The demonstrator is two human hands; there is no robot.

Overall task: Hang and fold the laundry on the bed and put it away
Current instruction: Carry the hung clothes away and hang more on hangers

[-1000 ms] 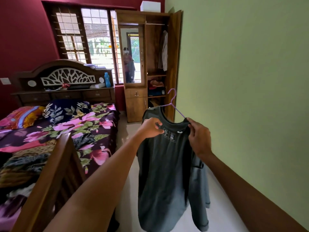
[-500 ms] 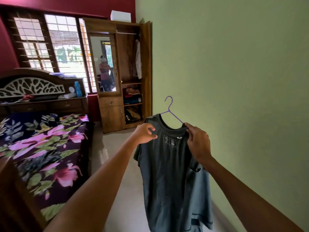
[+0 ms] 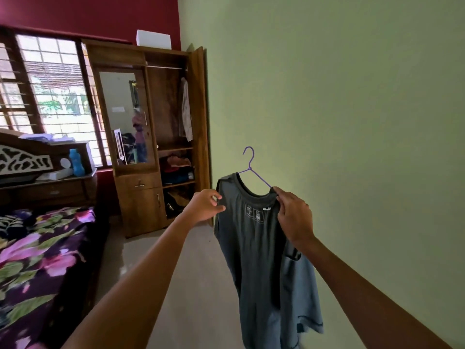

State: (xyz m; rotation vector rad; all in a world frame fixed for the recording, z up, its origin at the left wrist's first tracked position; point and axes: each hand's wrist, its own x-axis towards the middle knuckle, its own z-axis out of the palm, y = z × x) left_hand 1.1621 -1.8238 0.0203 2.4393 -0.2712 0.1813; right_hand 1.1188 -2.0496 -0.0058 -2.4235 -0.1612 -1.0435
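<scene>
A soft, dark grey knit T-shirt (image 3: 249, 250) hangs limp in mid-air at about five o'clock from the middle of the view. Its ribbed collar is threaded on a thin purple wire hanger (image 3: 249, 168), and the hanger's hook stands free above. A lighter blue-grey fold droops behind the shirt at its four o'clock.

The left hand (image 3: 205, 206) pinches the shirt's shoulder seam at the garment's ten o'clock. The right hand (image 3: 293, 217) grips collar and hanger wire together at its one o'clock. Both arms are stretched forward.

A smooth pale green wall (image 3: 352, 122) runs close along the three o'clock side. At nine o'clock from the shirt, a glossy beige floor (image 3: 196, 273) forms a lane between the shirt and a bed under a dark floral sheet (image 3: 37, 260). At eleven o'clock stands a brown wooden wardrobe (image 3: 130, 197) with a mirror panel. Its right door is swung open against the wall, showing a rail, a pale hung garment (image 3: 186, 109) and shelves of folded cloth.
</scene>
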